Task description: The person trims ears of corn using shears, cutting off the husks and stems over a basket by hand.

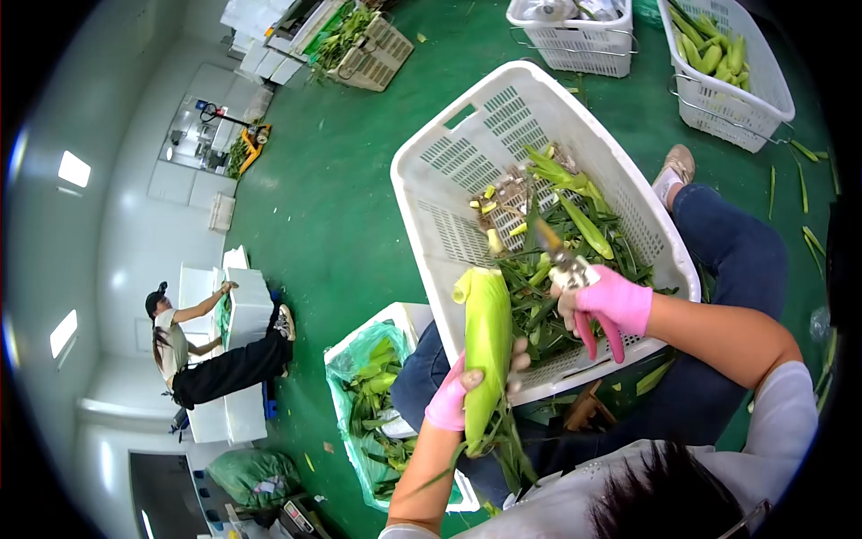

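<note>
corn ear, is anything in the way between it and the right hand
Only fingertips of the left hand, on the side of the corn ear facing the right hand; the loose leaves lie lower, in the crate.

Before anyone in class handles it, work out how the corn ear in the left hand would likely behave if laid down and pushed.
The corn ear would probably roll sideways, being long and rounded, though the leaves trailing from one end may drag. Its body looks fairly stiff, straight in the left hand, while those thin, bending leaves seem floppy.
</note>
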